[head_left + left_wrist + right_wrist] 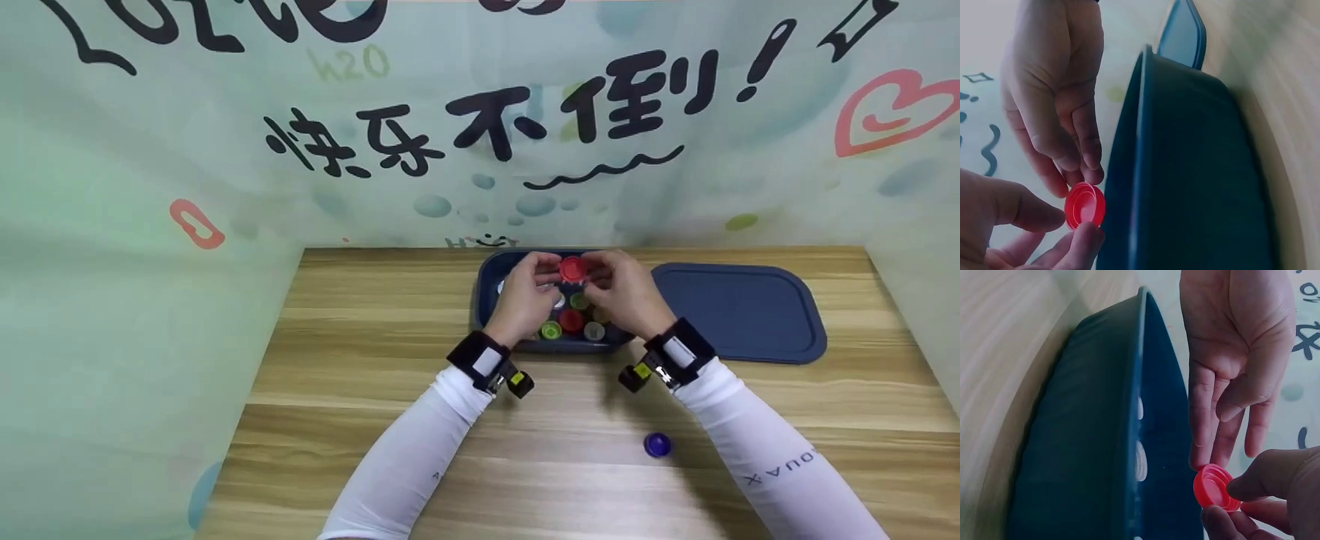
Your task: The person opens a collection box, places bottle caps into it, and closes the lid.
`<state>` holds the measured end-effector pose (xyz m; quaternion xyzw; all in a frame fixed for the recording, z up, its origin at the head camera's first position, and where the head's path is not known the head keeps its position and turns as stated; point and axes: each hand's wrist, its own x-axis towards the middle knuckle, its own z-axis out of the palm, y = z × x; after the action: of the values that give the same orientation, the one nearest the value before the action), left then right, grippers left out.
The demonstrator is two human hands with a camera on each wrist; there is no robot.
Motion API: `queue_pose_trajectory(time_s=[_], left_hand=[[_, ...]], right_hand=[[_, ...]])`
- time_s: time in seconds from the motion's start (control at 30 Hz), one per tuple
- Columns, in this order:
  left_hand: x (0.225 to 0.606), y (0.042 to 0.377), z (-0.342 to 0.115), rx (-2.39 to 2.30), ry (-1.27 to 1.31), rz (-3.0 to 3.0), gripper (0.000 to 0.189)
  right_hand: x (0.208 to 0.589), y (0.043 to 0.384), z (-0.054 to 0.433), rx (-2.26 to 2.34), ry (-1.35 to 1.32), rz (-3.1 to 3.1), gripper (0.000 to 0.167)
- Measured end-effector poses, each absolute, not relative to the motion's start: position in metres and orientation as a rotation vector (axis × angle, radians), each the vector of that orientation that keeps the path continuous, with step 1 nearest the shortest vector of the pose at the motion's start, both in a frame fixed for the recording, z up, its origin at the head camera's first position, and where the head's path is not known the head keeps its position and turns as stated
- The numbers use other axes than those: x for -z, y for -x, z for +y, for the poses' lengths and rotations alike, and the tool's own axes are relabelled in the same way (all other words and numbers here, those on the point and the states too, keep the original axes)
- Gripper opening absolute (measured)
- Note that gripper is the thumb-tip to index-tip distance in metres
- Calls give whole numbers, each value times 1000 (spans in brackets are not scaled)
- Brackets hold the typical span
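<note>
A red bottle cap (572, 269) is held up above the dark blue tray (484, 300), its hollow side showing in both wrist views. My left hand (526, 296) pinches its left edge with the fingertips, and my right hand (628, 291) pinches the opposite edge. Below the hands, inside the tray, lie several more caps, among them another red cap (571, 322), a green cap (551, 330) and a grey-white cap (594, 331). Both hands hide part of the tray's contents.
To the right of the tray lies a flat dark blue lid (739, 311). A dark blue-purple cap (658, 445) sits by itself on the wooden table (360, 375), near the right forearm. A printed curtain (375, 210) stands behind the table.
</note>
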<state>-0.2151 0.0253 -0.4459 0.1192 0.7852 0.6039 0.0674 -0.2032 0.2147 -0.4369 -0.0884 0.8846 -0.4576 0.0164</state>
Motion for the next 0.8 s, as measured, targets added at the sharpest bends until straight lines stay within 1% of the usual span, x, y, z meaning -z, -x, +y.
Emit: queue_pose_trajectory(time_s=[0.13,0.27,0.43,0.57,0.8], left_hand=[[448,215,23,-1820,-375,2364,51],[445,209,18,-1789,-398,2437,52],[436,195,14,-1787,-485,2493,52],[431,180,14,-1790,-572,2502,55],[426,153,19,-1750,-716,2505,51]], right_hand=[[440,203,217,1453,267,2716,50],[437,193,219,1483,286,2740,47],[427,170,224,1484,337,2807,43],[419,149,230,1469,385,2865,42],[416,115,245,1414,562,3018,41]])
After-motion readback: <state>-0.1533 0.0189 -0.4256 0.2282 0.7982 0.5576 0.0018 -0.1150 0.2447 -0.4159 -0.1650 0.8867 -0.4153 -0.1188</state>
